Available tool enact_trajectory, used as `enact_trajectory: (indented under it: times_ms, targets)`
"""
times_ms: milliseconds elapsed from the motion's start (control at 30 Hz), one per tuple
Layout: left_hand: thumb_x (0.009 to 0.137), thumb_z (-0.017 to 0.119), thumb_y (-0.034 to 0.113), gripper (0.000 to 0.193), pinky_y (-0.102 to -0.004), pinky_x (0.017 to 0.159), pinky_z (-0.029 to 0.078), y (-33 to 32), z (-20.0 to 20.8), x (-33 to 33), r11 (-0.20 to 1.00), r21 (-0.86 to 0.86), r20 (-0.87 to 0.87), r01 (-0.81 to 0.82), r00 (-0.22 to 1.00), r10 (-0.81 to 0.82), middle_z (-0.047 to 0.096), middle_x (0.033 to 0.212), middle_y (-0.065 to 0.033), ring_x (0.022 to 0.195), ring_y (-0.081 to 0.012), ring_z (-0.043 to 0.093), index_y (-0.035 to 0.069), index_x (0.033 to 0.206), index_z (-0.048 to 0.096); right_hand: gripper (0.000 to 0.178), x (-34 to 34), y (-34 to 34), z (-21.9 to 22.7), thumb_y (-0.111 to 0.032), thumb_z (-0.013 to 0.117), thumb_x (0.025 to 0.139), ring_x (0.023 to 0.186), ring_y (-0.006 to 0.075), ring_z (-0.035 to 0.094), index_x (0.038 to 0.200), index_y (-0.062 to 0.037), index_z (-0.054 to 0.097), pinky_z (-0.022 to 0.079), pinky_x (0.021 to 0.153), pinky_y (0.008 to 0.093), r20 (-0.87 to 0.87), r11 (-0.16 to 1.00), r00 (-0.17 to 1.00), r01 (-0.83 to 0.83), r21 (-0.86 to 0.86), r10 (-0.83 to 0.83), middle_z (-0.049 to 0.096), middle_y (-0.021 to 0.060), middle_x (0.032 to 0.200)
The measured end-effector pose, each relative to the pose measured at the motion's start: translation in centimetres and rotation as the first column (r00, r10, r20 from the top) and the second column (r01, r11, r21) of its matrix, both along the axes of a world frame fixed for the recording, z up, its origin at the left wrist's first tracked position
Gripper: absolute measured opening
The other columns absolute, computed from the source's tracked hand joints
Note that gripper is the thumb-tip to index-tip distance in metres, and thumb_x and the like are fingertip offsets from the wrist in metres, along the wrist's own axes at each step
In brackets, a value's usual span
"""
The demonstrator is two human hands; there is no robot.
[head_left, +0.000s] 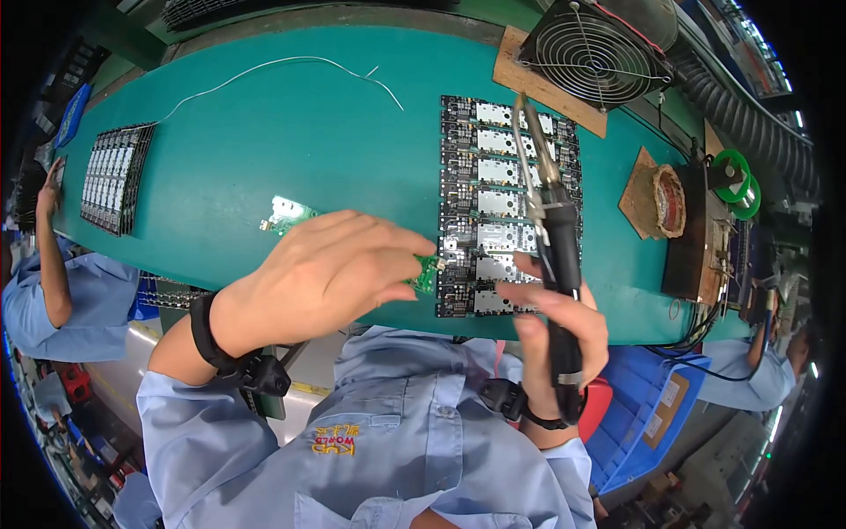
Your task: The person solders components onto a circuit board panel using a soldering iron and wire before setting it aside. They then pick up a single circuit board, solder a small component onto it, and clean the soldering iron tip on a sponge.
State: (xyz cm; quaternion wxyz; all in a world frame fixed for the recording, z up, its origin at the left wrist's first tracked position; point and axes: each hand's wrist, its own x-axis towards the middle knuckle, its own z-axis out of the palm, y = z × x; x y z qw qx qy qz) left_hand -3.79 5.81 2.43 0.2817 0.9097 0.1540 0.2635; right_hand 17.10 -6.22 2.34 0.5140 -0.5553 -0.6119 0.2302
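Note:
My left hand [330, 273] is closed at the left edge of the board panel, its thumb and fingers around a small green circuit board [426, 277]; the fingers partly hide that board. My right hand [568, 331] grips the black handle of a soldering iron [561, 234], which has a thin metal feed tube along it. The iron points away from me, its tip above the far part of the panel. That panel of black circuit boards [500, 204] carries a column of silvery metal shields. Beyond my left hand another small green board [290, 212] lies on the green table mat [352, 159].
A fan [597, 51] stands on a wooden board at the far right. Nearby are a round tray [669, 201] and a green solder spool [738, 185]. Stacked boards [113, 178] and a wire [282, 60] lie left. A blue crate [639, 419] sits right; co-workers flank me.

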Motion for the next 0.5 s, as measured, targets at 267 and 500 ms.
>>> enact_trajectory:
  times_ms: [267,500]
  targets:
    - [0.068,0.073,0.011,0.023,-0.0346,0.061,0.049,-0.7,0.4,0.0,0.996,0.084,0.083,0.025,0.996,-0.032,0.064,0.101,-0.0144,0.077,-0.0274,0.063,0.002,0.074,0.052,0.045,-2.8,2.6,0.5,0.011,0.072,0.067,0.091,0.0285,0.062,0.093,-0.0107,0.041,0.045,0.085,0.0419,0.197,0.996,0.979,-0.063,0.062,0.05,0.058,0.0253,0.103]
    - [0.068,0.073,0.011,0.026,-0.0345,0.055,0.048,-0.6,-0.4,0.1,0.993,0.111,0.138,0.026,0.99,-0.042,0.062,0.101,-0.0167,0.074,-0.0283,0.063,0.002,0.075,0.05,0.047,-2.7,2.4,-0.2,0.011,0.07,0.069,0.092,0.0263,0.061,0.097,-0.0108,0.039,0.045,0.085,0.0395,0.095,0.995,0.994,-0.062,0.079,0.054,0.054,0.026,0.107]
